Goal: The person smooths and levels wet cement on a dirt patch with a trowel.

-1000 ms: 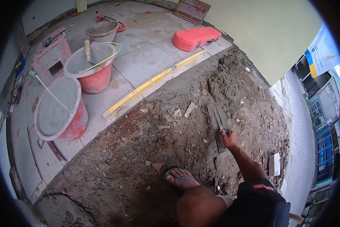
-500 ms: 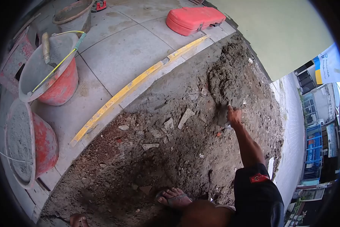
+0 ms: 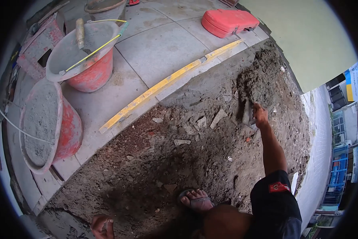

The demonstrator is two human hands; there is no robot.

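My right hand [image 3: 260, 115] is closed on the handle of a trowel [image 3: 246, 113]. Its grey blade sits against the lower edge of a mound of wet mortar [image 3: 262, 75] on the rough ground. At the bottom left, my left hand [image 3: 102, 226] is low over the soil with its fingers curled; I cannot make out whether anything is in them. Flat broken tile pieces [image 3: 218, 118] lie in the dirt to the left of the trowel. A smoothed grey strip of mortar [image 3: 191, 89] runs between the rubble and the tiled floor.
A yellow straightedge [image 3: 167, 85] lies along the tile edge. Two red buckets stand at left: one with mortar [image 3: 71, 131], another [image 3: 95, 75] with a wooden-handled tool [image 3: 80, 34] inside. A red case [image 3: 229, 23] rests near the pale wall [image 3: 302, 44]. My sandalled foot [image 3: 197, 199] is below.
My right hand has turned, so the trowel blade now shows against the mound. My left hand has come further into view at the bottom. The camera view has shifted left.
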